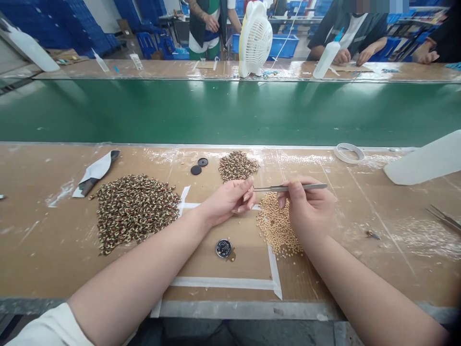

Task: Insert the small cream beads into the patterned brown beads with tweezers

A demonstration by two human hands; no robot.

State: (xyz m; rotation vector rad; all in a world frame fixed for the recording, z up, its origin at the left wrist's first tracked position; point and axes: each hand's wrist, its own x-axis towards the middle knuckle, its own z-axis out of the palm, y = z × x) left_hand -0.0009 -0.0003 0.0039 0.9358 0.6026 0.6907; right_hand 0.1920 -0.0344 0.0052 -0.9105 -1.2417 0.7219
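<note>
My right hand (310, 204) grips a pair of metal tweezers (306, 187), their tips pointing left at the fingers of my left hand (232, 198). The left fingers are pinched together; whatever sits between them is too small to make out. Under my right hand lies a pile of small tan beads (277, 223). A large pile of dark, cream and red small parts (139, 209) is left of my left forearm, and a smaller similar pile (237, 166) lies just beyond my left hand. Nearer me stands a small round pot of dark, shiny stuff (224, 248).
Two black discs (199, 166), a tape ring (349, 153), a white bottle (425, 158) and other tweezers (444, 218) lie on the table. Beyond runs a green belt (223, 113). A fan (255, 41) and a glue bottle (327, 57) stand across it, near other people.
</note>
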